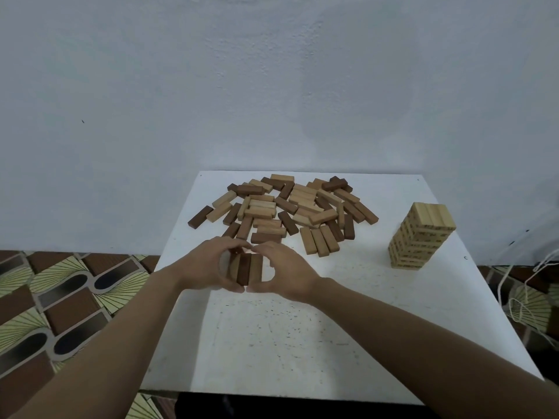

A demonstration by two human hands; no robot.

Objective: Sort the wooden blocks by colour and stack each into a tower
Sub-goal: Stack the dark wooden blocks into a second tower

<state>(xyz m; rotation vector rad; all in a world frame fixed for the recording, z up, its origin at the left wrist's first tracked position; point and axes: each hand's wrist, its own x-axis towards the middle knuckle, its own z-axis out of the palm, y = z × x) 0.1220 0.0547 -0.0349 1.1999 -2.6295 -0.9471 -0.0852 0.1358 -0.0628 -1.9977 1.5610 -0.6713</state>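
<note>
A row of blocks (244, 269), long axes running away from the person, is clasped on the table (302, 328) between curled left hand (208, 264) and right hand (287, 270); the loose pile (287, 207) lies just beyond

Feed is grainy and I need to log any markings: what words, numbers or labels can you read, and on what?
Nothing reads as text.
Light tower: dark marks on the block sides, too small and blurred to read.
Loose blocks, held blocks, table: no print shows.
</note>
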